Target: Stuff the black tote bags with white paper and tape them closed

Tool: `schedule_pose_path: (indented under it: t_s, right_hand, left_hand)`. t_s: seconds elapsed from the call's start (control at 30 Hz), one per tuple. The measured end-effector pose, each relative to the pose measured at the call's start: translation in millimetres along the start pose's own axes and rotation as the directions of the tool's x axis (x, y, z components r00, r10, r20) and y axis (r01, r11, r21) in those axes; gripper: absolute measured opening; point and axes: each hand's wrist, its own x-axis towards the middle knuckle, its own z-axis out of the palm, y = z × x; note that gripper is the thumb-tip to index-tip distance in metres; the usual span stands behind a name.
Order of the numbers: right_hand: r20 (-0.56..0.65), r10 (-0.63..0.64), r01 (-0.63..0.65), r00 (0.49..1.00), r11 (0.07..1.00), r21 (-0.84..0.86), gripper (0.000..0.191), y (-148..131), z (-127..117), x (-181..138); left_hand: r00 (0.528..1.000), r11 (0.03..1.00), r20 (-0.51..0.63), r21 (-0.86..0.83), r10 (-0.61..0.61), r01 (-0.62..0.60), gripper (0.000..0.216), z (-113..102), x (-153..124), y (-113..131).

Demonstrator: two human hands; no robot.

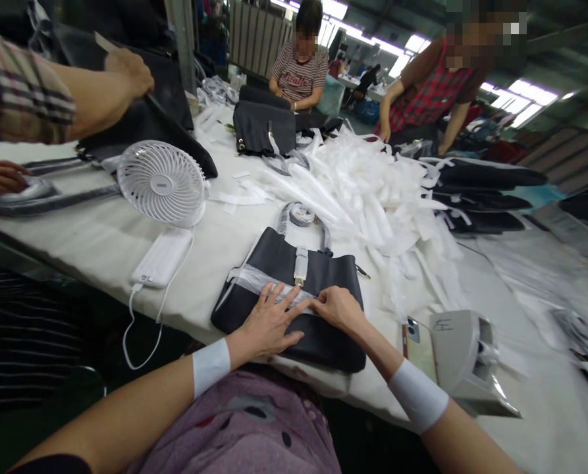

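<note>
A black handbag lies flat in front of me, its wrapped handle pointing away. Across its front runs a strip of white translucent wrapping. With fingers spread, my left hand presses flat on the strip and the bag. Beside it on the right, my right hand pinches the strip, thumb and fingertips together. A small clasp under a wrapped tab sits just above my fingers. White bands circle both my wrists.
Left stand a white fan and a power bank with a cable. A heap of white wrapping strips lies beyond the bag. Right are a phone and a tape dispenser. Co-workers handle black bags around the table.
</note>
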Motion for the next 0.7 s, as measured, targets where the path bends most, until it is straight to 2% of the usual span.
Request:
schedule_pose_path:
  t_s: [0.27,0.5,0.7]
  right_hand:
    - [0.039,-0.010,0.005,0.999,0.991,0.131,0.036,6.7,-1.0,-2.5]
    - [0.008,0.046,-0.046,0.999,0.999,-0.028,0.050,7.0,-5.4,-4.4]
    - [0.020,0.054,-0.053,0.998,0.995,-0.086,0.053,25.2,-10.7,-11.9]
  left_hand:
    - [1.000,0.999,-0.018,0.034,-0.018,0.019,0.061,1.9,1.2,3.6]
    - [1.000,0.998,-0.027,0.069,-0.003,0.005,0.060,3.0,2.3,3.5]
    - [1.000,0.996,-0.027,0.084,0.006,-0.004,0.060,5.4,2.5,3.5]
